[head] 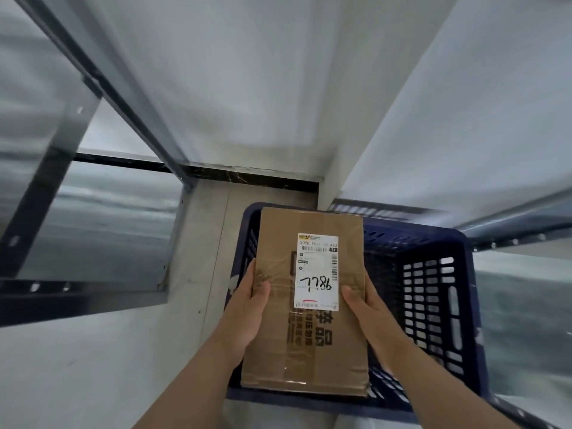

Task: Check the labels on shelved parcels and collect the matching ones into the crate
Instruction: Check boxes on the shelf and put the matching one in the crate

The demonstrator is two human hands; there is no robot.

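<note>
Flat cardboard parcel (309,345) over blue crate (433,292), covering its left part; cannot tell whether it touches rim; white label (316,274) on top face, handwritten digits across it, barcodes above; my left hand (247,308) grips parcel's left edge, thumb on top, fingers hidden beneath; my right hand (368,308) grips right edge likewise; crate sits on pale floor (210,243), metal shelf (93,218) to left.
</note>
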